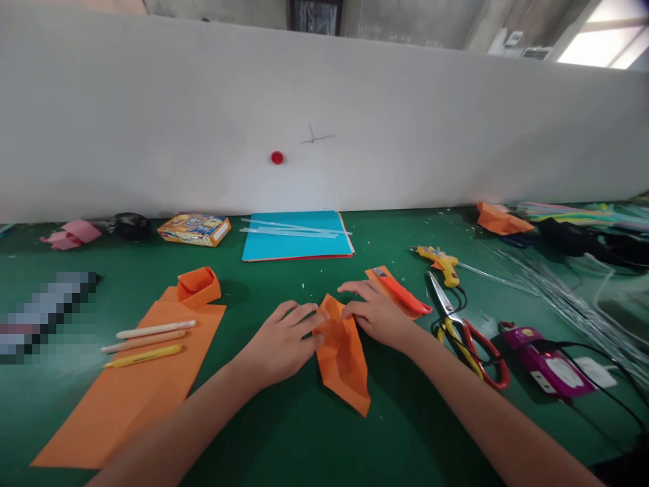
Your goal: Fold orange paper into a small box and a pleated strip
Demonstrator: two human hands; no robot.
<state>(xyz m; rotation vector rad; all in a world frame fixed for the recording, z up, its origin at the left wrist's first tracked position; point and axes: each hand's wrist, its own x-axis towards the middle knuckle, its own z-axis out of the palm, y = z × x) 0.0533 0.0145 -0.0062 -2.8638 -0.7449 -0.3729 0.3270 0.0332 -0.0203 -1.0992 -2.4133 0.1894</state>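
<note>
A creased piece of orange paper [346,362] stands partly folded on the green table in front of me, with its lower end pointing towards me. My left hand [284,341] has its fingers and thumb at the paper's upper left edge, gripping it lightly. On the other side, my right hand [378,314] holds the upper right edge, its thumb hidden and one finger stretched past the top corner. Just beyond that hand lies a red-orange box cutter [403,291] on an orange paper strip [374,274].
Orange sheets [147,399] with pens [145,355] and a folded orange paper ring [199,287] lie left. Blue paper [297,243] is at the back. Right are scissors [456,318], a yellow glue gun [441,262], a purple power adapter [547,365] with cables and clear sticks [562,291].
</note>
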